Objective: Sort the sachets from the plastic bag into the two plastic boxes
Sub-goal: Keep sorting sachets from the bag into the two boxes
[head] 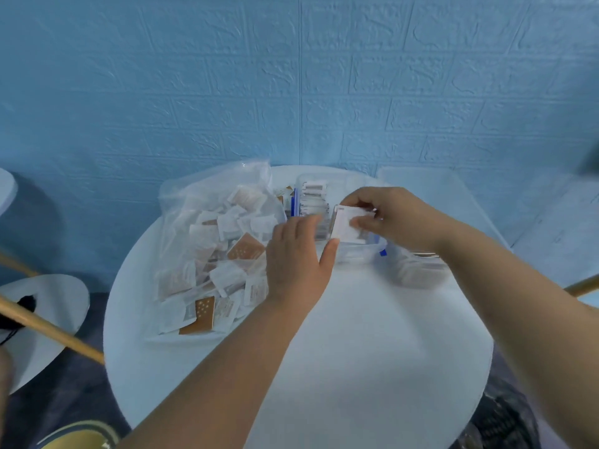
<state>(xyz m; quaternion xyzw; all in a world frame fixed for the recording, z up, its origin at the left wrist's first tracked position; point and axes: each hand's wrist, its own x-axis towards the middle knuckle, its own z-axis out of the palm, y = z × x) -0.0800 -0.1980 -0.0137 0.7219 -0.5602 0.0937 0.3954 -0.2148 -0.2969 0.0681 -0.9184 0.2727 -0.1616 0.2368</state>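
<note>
Right hand [385, 218] pinching sachet [345, 226]; left hand [296, 254], fingers straight, resting against box [356, 254] beneath. Risk: sachet snagging packed row [312, 196], buckling.

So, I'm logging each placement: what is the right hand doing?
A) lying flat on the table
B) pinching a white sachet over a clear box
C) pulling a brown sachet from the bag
B: the right hand pinches a white sachet above the clear box, away from the plastic bag.
</note>
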